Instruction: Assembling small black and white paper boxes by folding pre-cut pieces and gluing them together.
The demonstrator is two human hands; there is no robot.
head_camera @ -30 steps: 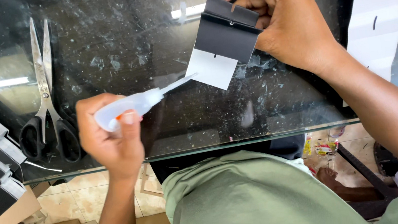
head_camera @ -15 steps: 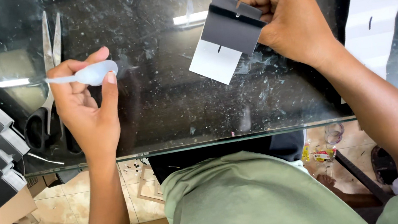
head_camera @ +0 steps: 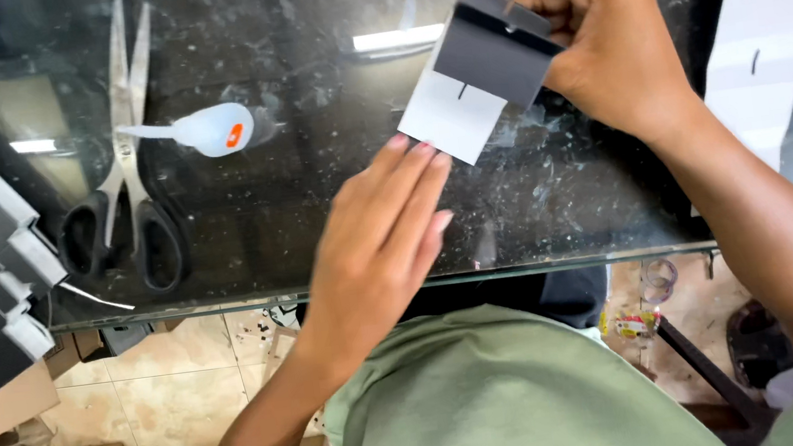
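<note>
Looks like the pressing-down step: the folded grey-and-white card piece (head_camera: pixel 479 77) is pinched in the right hand (head_camera: pixel 610 35) above the glass counter (head_camera: pixel 316 223), while the flat, empty left hand (head_camera: pixel 383 235) is brought just below it, so a firm press seems called for.

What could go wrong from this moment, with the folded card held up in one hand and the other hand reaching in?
The right hand pinches the folded grey and white card only at its top edge, so a push from the left hand might twist or crease it. The small glue bottle lies on its side on the glass table; it might leak or roll toward the scissors.
</note>
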